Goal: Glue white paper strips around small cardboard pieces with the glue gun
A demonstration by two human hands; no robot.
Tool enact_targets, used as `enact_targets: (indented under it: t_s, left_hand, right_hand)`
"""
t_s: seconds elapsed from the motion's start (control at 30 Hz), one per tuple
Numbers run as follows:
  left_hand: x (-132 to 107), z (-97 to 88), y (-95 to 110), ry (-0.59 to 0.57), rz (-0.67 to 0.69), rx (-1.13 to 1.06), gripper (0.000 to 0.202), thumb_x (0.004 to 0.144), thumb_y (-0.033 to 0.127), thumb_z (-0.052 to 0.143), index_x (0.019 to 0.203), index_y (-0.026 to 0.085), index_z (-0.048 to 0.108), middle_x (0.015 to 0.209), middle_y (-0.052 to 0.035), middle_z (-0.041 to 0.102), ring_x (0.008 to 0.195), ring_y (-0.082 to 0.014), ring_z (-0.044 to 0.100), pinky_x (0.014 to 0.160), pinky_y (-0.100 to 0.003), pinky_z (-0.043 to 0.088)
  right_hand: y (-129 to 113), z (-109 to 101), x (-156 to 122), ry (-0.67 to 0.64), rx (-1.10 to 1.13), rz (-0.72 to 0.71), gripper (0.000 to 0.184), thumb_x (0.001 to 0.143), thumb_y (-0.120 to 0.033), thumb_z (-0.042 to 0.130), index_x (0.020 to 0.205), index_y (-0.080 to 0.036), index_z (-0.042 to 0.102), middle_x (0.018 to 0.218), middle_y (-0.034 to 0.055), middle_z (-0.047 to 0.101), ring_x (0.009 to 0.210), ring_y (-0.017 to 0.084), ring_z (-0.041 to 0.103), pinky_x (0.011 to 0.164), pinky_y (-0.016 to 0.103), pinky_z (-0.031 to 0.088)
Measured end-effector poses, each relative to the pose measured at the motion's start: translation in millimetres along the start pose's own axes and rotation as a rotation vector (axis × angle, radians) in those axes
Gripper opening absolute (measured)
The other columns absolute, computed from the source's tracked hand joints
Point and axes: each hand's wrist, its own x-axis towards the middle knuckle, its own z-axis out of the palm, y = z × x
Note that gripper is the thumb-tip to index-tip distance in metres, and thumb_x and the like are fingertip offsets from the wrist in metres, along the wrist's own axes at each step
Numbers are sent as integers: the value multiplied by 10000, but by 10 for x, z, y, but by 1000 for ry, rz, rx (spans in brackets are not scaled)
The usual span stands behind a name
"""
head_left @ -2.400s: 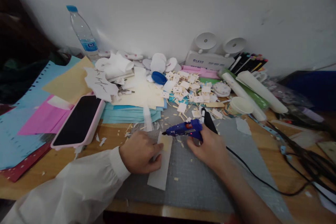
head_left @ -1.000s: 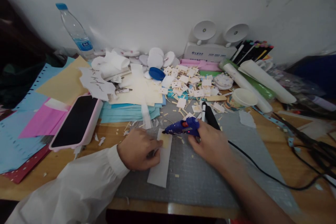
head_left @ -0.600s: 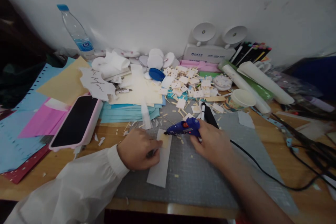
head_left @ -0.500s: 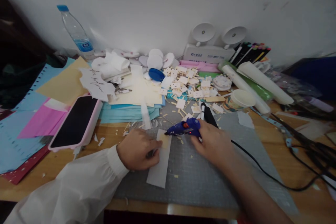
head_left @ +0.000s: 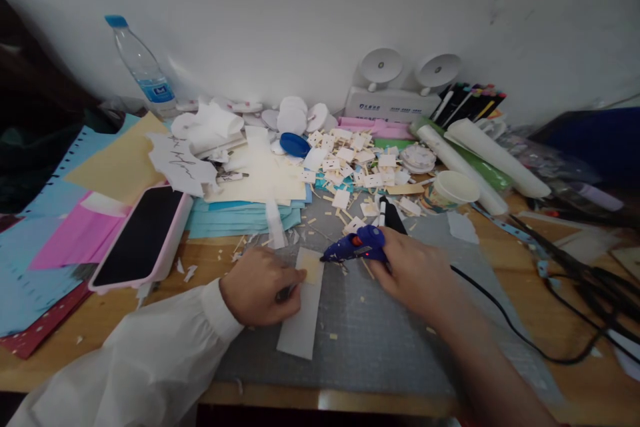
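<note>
My right hand (head_left: 407,267) is closed around a blue hot glue gun (head_left: 355,244), whose dark nozzle points left. The nozzle tip sits just off the right edge of a small cream paper square (head_left: 312,269). This square lies on the upper part of a white paper strip (head_left: 299,330). My left hand (head_left: 263,287) rests at the strip's left side, its index fingertip touching the square's left edge. The other left fingers are curled; a small dark patch shows between thumb and fingers, and I cannot tell what it is.
The grey cutting mat (head_left: 380,353) carries paper scraps. Behind it lies a pile of small cream cards on sticks (head_left: 345,157). A phone (head_left: 140,237) and coloured paper (head_left: 45,173) are left, with a bottle (head_left: 150,73) behind. A paper cup (head_left: 450,189) and black cable (head_left: 505,320) are right.
The glue gun's nozzle has shifted slightly right, from over the cream square to beyond its edge. My left hand stays on the square. The view has moved slightly.
</note>
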Motion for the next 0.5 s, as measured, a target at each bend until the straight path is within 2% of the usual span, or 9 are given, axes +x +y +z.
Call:
enact_targets:
  t_s: [0.13,0.27,0.37,0.5]
  left_hand:
    - [-10,0,-1,1,-4,4,221,763,208,501,826,201,712,533,-11,669,454,-167,598,486,-275,372]
    - [-18,13,-7,-2,-22,13,199,761,219,509,778,201,706,518,-14,659,452,-163,592,489,-265,371]
    - [-22,18,-9,-27,-28,16,182,766,219,515,755,198,696,546,-17,670,470,-162,597,499,-263,376]
    - [-24,16,-3,-67,-42,26,170,770,219,523,741,193,688,577,-24,684,507,-169,620,526,-269,389]
  right_hand:
    - [25,-11,-1,-13,3,4,269,821,-235,491,1046,-120,583,892,111,706,725,240,677,542,294,426]
    - [139,-23,-66,97,3,43,275,801,-264,487,1015,-132,599,858,119,711,718,260,675,562,308,436]
    - [283,-26,-219,190,40,235,286,787,-386,521,948,-168,613,733,90,683,649,268,648,549,323,431]
    - [481,-49,-569,265,148,637,428,772,-587,481,920,-198,585,677,76,612,583,277,589,519,363,427]
